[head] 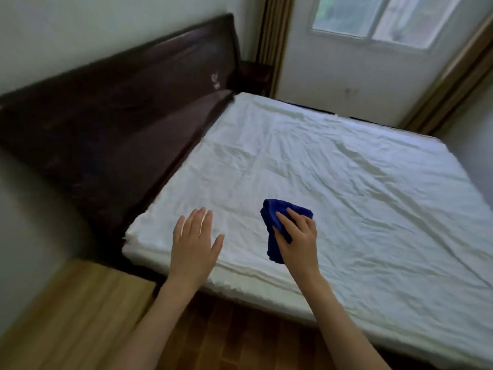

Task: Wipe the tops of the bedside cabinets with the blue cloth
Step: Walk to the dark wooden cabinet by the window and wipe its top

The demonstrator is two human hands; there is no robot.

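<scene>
The blue cloth (274,222) hangs bunched in my right hand (297,237), held over the near corner of the bed. My left hand (193,241) hovers flat beside it, fingers apart and empty. A light wooden bedside cabinet top (72,311) lies at the lower left, next to the bed's near corner. A second, dark cabinet (256,76) stands in the far corner beyond the headboard, partly hidden and blurred.
A bed with a white wrinkled sheet (333,196) fills the middle and right. Its dark headboard (120,108) runs along the left wall. Reddish wood floor (240,329) shows beneath my arms. A window (378,20) and a curtain (274,36) are at the far wall.
</scene>
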